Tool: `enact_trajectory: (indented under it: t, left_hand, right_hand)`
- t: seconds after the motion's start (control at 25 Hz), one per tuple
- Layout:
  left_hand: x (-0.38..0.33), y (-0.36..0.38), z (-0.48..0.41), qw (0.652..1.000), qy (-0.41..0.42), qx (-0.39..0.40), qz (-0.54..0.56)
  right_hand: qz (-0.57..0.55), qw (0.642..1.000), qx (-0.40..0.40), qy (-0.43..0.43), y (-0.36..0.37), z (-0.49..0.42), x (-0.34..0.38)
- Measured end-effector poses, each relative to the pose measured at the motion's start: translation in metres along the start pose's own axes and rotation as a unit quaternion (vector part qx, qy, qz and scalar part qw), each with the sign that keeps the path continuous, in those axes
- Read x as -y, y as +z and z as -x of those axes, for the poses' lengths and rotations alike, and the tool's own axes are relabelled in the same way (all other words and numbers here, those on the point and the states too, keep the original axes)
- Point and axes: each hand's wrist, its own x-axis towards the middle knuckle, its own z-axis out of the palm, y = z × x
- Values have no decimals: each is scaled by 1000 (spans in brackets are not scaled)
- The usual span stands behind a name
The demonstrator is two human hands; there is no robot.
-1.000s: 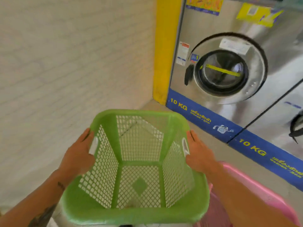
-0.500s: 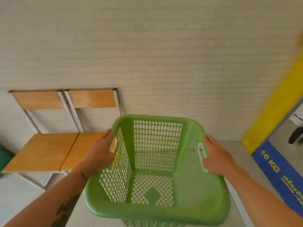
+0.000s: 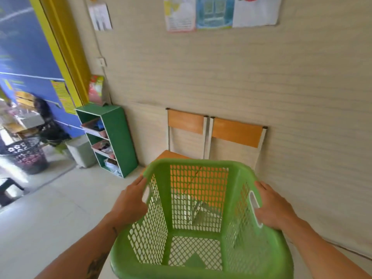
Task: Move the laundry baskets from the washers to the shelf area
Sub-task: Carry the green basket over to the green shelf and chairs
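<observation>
The empty green basket (image 3: pixel 201 222) is carried in the near middle, left hand (image 3: pixel 128 206) and right hand (image 3: pixel 273 208) each with grip clamped on a side handle, two chairs (image 3: pixel 213 135) just beyond it at the wall, a green shelf (image 3: pixel 118 135) far left.

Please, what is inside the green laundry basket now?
Nothing: the green laundry basket is empty. Through its mesh only the floor and the orange chair seats behind it show. The near wall's inner side is hidden below the rim.
</observation>
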Motion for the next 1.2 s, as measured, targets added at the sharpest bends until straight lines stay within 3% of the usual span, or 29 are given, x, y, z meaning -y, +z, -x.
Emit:
enact_trajectory:
  t: [0.28,0.56,0.96,1.2]
  left_hand:
    - [189,-107,13,996,-63,-55,-11]
    - [317,-158,-30,984,-129,-112,-45]
    - [457,-176,-221,980,-160,-103,-61]
    - [543,-164,-361,988,-132,-54,-60]
  right_hand:
    - [22,997,-2,-78,44,-40,223]
    - [27,986,14,-163,78,-145,366]
    - [3,981,63,-184,131,-358,504]
    - [5,991,54,-122,156,-453,565]
